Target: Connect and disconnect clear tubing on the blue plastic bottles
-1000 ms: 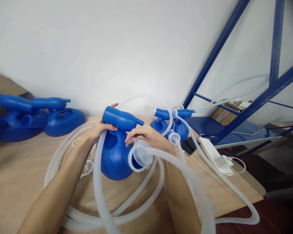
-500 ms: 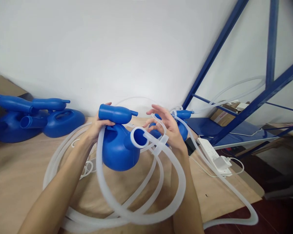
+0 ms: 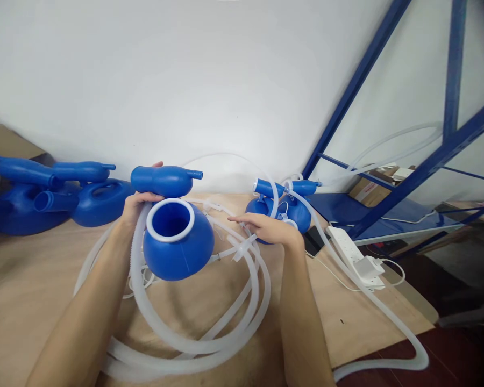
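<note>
Over the worktop (image 3: 358, 330), the left hand (image 3: 138, 207) has fingers clamped on the bottle (image 3: 161, 181) beside a tilted jug (image 3: 179, 255); whether the right hand's (image 3: 269, 228) fingers grip, I can't tell. The jug looks light, stiff; hold its neck (image 3: 170, 239).

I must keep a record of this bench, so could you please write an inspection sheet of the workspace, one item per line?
Surface: brown tabletop, with a small dark speck at right.
Job's things: blue jug, mouth uncovered; small blue bottle above it; translucent tube looped in front.
Clutter: other blue jugs on both sides; dark flat object.
Hands: left hand grips the small blue bottle; right hand beside translucent fitting, contact unclear.
Cables: white power strip, adapter plugged in.
Surroundings: pale wall, blue rack, cardboard box.
</note>
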Demonstrator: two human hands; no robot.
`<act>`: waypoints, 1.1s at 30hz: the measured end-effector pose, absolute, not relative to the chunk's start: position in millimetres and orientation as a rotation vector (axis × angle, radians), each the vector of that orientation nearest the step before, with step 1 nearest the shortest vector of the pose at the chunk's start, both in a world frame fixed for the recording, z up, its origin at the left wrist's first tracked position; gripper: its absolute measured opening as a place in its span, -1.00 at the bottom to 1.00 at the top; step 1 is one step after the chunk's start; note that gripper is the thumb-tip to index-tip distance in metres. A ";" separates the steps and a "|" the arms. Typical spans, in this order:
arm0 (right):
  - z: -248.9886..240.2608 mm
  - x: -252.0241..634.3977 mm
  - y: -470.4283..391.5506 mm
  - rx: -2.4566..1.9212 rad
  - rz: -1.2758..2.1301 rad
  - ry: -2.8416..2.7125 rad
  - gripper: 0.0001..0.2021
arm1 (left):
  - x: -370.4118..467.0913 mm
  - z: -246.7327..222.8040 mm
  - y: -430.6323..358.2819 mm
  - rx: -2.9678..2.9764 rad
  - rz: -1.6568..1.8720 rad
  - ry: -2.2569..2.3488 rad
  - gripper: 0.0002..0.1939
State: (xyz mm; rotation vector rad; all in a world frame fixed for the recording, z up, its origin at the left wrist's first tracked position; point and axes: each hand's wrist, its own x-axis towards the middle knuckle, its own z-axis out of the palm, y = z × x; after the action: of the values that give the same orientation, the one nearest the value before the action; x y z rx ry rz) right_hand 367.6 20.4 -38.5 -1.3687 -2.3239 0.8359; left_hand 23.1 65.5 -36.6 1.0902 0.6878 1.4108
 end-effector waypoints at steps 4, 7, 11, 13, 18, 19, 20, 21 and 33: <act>-16.7 336.1 2.4 -1.401 0.381 -2.203 -0.48 | 21.5 -40.3 68.6 1.077 1.392 0.708 0.06; 6.5 309.7 -17.8 -0.881 0.539 -2.116 -0.77 | 24.5 -42.7 69.5 1.098 1.389 0.718 -0.01; 15.7 280.8 -31.3 -0.770 0.559 -2.182 -0.72 | 24.0 -42.3 69.0 1.150 1.379 0.732 -0.03; 12.8 272.5 -32.9 -0.825 0.534 -2.196 -0.67 | 21.1 -41.3 69.0 1.158 1.351 0.746 0.02; 10.8 262.4 -46.9 -0.720 0.095 -2.214 -0.82 | 18.6 -39.3 70.3 1.177 1.379 0.814 -0.04; 11.5 259.6 -51.7 -0.686 -0.042 -2.266 -0.86 | 20.0 -38.9 70.3 1.191 1.393 0.823 -0.06; 12.1 256.4 -56.4 -0.673 -0.167 -2.313 -0.83 | 22.0 -38.4 69.9 1.215 1.399 0.832 -0.06; 12.4 253.0 -60.5 -0.689 -0.266 -2.343 -0.77 | 24.4 -37.7 69.2 1.248 1.402 0.842 -0.06; 9.4 265.2 -58.5 -1.190 0.210 -2.282 -0.87 | 23.1 -31.6 65.9 1.621 1.454 0.971 -0.06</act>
State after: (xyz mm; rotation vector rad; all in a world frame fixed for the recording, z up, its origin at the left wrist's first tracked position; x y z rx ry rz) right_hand 265.2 -58.5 9.4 -1.1905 -2.2823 0.2104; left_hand 23.1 65.9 -31.6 1.6209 0.9710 1.4543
